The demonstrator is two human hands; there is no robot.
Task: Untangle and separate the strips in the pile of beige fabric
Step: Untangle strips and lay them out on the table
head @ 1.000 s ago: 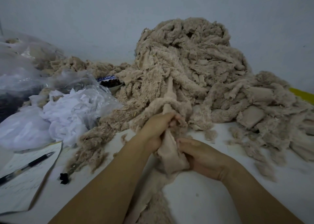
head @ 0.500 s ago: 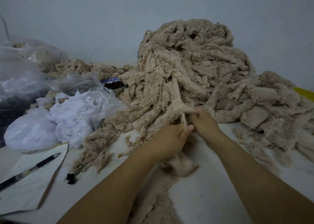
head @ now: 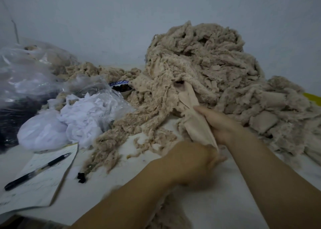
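1. Head view: the right hand [head: 221, 124] reaches forward from the lower right, forearm slanting across the white tabletop [head: 121, 190], and grips a smooth beige strip [head: 192, 119] partway along, thumb lying on its near face
2. The left hand [head: 196, 161] is nearer the camera, blurred, back upward, with fingers curled over the strip's lower end
3. The strip runs taut and tilted from the left hand, through the right hand, up into the pile of beige fabric [head: 199, 63], which is heaped against the wall at centre and right
4. Loose fuzzy strands trail from the pile toward the left, ending near a small black scrap [head: 81, 177]
5. A pen [head: 37, 171] lies on a paper sheet [head: 40, 188] at the lower left, beside a white plastic bag [head: 41, 133]
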